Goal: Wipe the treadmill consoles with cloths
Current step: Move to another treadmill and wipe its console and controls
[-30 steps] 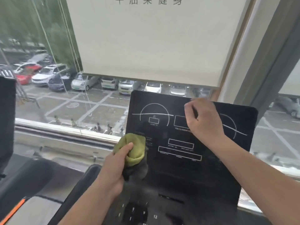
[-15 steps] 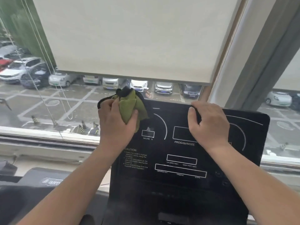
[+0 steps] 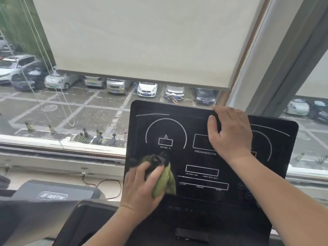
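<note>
Evidently steadying the treadmill console (image 3: 177, 125), the right hand (image 3: 230, 134) clasped its top edge while the left hand (image 3: 142, 185) gripped a green cloth (image 3: 164, 181) against it.

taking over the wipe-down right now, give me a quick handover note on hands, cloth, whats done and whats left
Left hand: grips the green cloth and presses it on the lower left of the console panel.
Right hand: holds the console's top edge, apparently steadying it.
Done: wiping is under way. A smear streak shows near the top left, so that part may need another pass.
Left: the centre, the right side and the spot under the right hand, then any other consoles.
</note>
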A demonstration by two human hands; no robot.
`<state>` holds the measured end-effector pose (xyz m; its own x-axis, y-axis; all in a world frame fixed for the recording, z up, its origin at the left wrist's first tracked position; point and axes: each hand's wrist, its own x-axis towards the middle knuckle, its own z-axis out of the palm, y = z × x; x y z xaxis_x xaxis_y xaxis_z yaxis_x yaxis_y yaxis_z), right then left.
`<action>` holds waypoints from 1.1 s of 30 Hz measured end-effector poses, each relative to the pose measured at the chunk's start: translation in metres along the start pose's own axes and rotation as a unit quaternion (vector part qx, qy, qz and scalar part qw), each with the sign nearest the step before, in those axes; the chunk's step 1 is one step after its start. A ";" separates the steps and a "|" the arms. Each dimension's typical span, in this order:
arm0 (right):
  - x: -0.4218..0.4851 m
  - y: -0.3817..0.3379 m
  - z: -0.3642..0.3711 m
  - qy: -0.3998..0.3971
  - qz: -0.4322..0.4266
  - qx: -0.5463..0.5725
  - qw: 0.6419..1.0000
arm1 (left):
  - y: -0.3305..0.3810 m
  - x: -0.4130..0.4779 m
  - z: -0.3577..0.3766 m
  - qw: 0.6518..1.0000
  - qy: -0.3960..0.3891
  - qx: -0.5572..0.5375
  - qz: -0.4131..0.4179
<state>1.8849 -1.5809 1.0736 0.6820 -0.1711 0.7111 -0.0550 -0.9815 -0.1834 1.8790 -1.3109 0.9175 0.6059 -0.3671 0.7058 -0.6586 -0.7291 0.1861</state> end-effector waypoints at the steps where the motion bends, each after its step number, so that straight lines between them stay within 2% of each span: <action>1: 0.000 0.000 0.000 -0.006 0.000 -0.003 1.000 | -0.009 -0.005 -0.003 0.997 -0.036 0.011 0.072; 3: 0.000 0.000 0.000 -0.017 -0.002 -0.017 1.000 | -0.031 0.012 -0.016 0.979 -0.077 0.033 0.184; 4: 0.000 -0.001 0.000 -0.019 -0.003 -0.021 1.000 | -0.038 0.029 -0.023 0.976 -0.071 0.041 0.201; 5: 0.000 -0.001 0.000 -0.019 -0.002 -0.021 1.000 | -0.043 0.048 -0.029 0.981 -0.048 0.042 0.183; 7: 0.000 -0.003 0.000 -0.012 0.003 -0.018 1.000 | -0.044 0.084 -0.038 0.998 0.024 0.017 0.050; 9: -0.001 -0.004 0.002 -0.006 0.006 -0.021 1.000 | -0.031 0.106 -0.035 0.989 0.094 -0.022 -0.113; 10: -0.001 -0.004 0.003 -0.003 0.006 -0.022 1.000 | -0.020 0.108 -0.028 0.980 0.109 -0.035 -0.161; 11: -0.001 -0.004 0.003 0.000 0.006 -0.021 1.000 | -0.009 0.102 -0.020 0.977 0.113 -0.040 -0.174; 13: -0.001 -0.003 0.004 0.003 0.003 -0.020 1.000 | 0.008 0.068 -0.002 0.990 0.086 -0.028 -0.106; 15: -0.002 -0.002 0.004 0.002 0.000 -0.017 1.000 | 0.009 0.022 0.009 0.998 0.006 0.005 0.056; 17: -0.002 -0.001 0.004 0.006 -0.003 -0.012 1.000 | -0.011 0.009 0.004 0.976 -0.066 0.030 0.206; 19: -0.003 0.000 0.005 0.013 -0.007 -0.011 1.000 | -0.033 0.030 -0.009 0.964 -0.069 0.037 0.253; 21: -0.003 0.000 0.007 0.019 -0.006 -0.008 1.000 | -0.047 0.065 -0.025 0.983 -0.021 0.029 0.182; 23: -0.002 0.000 0.009 0.025 -0.002 -0.007 1.000 | -0.050 0.101 -0.038 0.998 0.055 -0.003 0.021; 25: -0.002 -0.001 0.009 0.026 -0.001 -0.009 1.000 | -0.033 0.124 -0.034 0.976 0.116 -0.060 -0.176; 26: -0.002 -0.001 0.008 0.022 -0.001 -0.010 1.000 | -0.017 0.127 -0.027 0.959 0.130 -0.077 -0.240; 27: -0.002 0.000 0.006 0.015 -0.003 -0.009 1.000 | -0.001 0.123 -0.020 0.954 0.132 -0.077 -0.257; 28: -0.002 0.001 0.003 0.003 -0.008 -0.004 1.000 | 0.013 0.112 -0.013 0.964 0.116 -0.067 -0.228; 29: -0.002 0.004 -0.002 -0.015 -0.018 0.002 1.000 | 0.021 0.096 -0.006 0.984 0.082 -0.048 -0.150; 30: -0.001 0.009 -0.008 -0.039 -0.033 0.011 0.999 | 0.024 0.078 -0.001 0.999 0.036 -0.023 -0.033; 31: 0.000 0.015 -0.015 -0.064 -0.051 0.019 0.996 | 0.018 0.065 0.001 0.995 -0.016 0.006 0.096; 32: 0.001 0.022 -0.022 -0.085 -0.066 0.023 0.994 | 0.004 0.066 -0.005 0.976 -0.058 0.027 0.207; 33: 0.002 0.030 -0.029 -0.097 -0.075 0.015 0.992 | -0.009 0.075 -0.012 0.958 -0.082 0.047 0.272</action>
<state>1.8630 -1.6134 1.0892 0.8081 0.0001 0.5891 0.0783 -0.9911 -0.1074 1.9253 -1.3249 0.9766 0.2519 -0.7867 0.5635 -0.8584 -0.4506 -0.2453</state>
